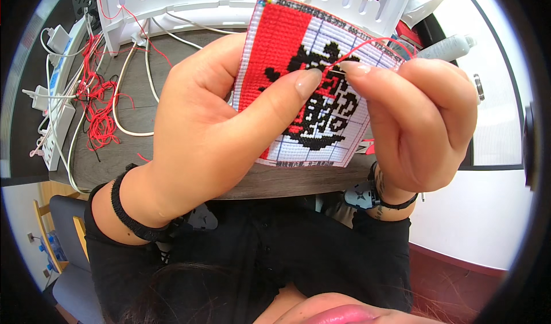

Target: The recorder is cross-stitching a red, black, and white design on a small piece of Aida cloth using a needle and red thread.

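Observation:
My left hand (pixel 209 117) grips a cross-stitch canvas (pixel 278 31) by its left side, thumb across the front and the other fingers behind it. The canvas is raised above the table and tilted; a red stitched band runs down its left, beside a black and red motif on white gridded cloth. At the motif, close to my left thumb tip, my right hand (pixel 425 117) pinches a thin needle (pixel 340 70), mostly covered by the fingertips. A red thread (pixel 373 39) arcs from the stitching over the right fingers.
Tangled red and black thread (pixel 103 117) lies on the dark wood table (pixel 138 117) at left, beside a white power strip (pixel 60 129) with plugs and cables. A white slotted rack (pixel 195 20) stands behind. At back right lies a pale bottle (pixel 447 47).

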`<control>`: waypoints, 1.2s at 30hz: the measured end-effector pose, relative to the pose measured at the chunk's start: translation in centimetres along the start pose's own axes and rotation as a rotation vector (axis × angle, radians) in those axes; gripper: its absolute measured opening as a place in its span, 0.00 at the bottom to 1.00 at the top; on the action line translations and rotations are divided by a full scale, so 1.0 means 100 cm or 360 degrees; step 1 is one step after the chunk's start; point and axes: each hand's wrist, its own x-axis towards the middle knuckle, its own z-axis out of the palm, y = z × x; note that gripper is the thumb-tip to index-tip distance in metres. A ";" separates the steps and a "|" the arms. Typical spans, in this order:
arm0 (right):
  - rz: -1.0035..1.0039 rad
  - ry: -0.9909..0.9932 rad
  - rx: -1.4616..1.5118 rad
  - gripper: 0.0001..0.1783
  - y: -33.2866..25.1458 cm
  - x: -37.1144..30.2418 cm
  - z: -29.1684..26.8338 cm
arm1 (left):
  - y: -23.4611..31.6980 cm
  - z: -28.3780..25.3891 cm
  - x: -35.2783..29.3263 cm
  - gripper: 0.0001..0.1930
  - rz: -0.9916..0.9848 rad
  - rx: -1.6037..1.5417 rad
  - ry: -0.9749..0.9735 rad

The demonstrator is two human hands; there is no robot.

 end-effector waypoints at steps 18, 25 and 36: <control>0.0051 -0.0129 0.0003 0.13 -0.007 -0.001 0.005 | -0.006 -0.004 0.001 0.10 0.0310 0.0643 0.0019; 0.0037 -0.0230 0.0545 0.14 -0.001 0.004 0.012 | -0.008 -0.007 0.001 0.10 0.0552 0.0880 -0.0017; 0.0993 -0.0172 0.1622 0.17 0.016 -0.006 0.021 | 0.001 0.000 -0.001 0.11 0.0140 -0.0113 -0.0146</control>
